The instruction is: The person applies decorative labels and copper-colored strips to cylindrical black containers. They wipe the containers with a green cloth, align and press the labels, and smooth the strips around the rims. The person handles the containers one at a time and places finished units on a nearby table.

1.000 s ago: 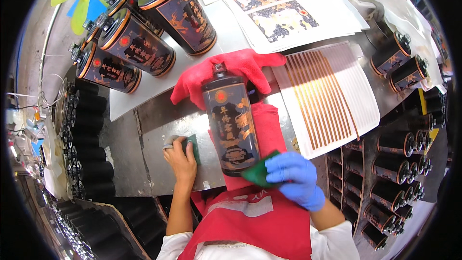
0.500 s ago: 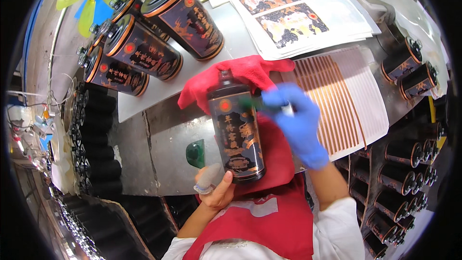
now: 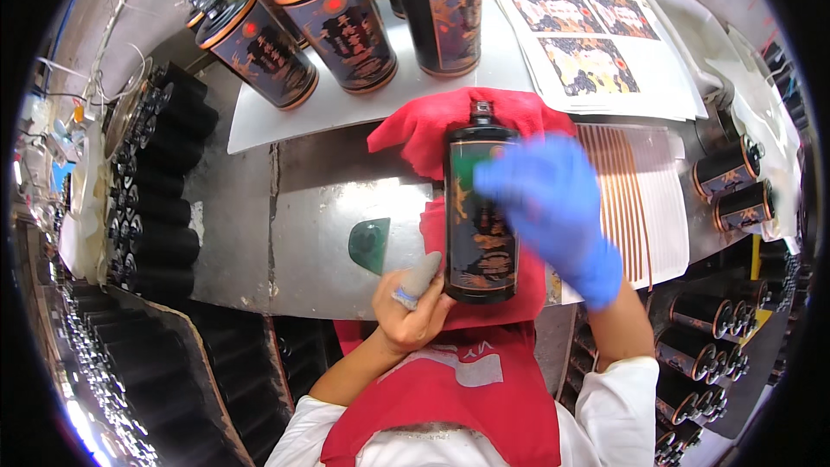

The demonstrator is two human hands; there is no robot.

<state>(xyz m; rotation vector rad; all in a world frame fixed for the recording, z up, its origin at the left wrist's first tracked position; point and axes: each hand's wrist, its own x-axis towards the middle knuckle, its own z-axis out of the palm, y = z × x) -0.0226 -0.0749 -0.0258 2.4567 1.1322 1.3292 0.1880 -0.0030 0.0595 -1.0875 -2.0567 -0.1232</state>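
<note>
A dark bottle point(image 3: 484, 255) with a black, copper and red label lies in front of me on a red cloth point(image 3: 415, 125), its uncapped neck pointing away. My left hand point(image 3: 405, 316), bare but for a grey cover on one finger, grips the bottle at its base. Over the upper label, my right hand point(image 3: 553, 207) in a blue glove is closed on a green scraper point(image 3: 475, 164), mostly hidden by the fingers and smeared by motion. A rounded dark green flat piece point(image 3: 369, 244) rests on the metal table, left of the bottle.
Several labelled bottles point(image 3: 346, 26) stand at the back left. Printed label sheets point(image 3: 588, 52) lie at the back right, with copper-coloured strips point(image 3: 618, 182) on white backing nearer. Dark bottles point(image 3: 160, 190) line the left side; others point(image 3: 692, 316) fill a rack lower right.
The view has shifted, so bottle and table sit differently in it. My gloved right hand, earlier at the label's right edge, now lies over the label with the green scraper.
</note>
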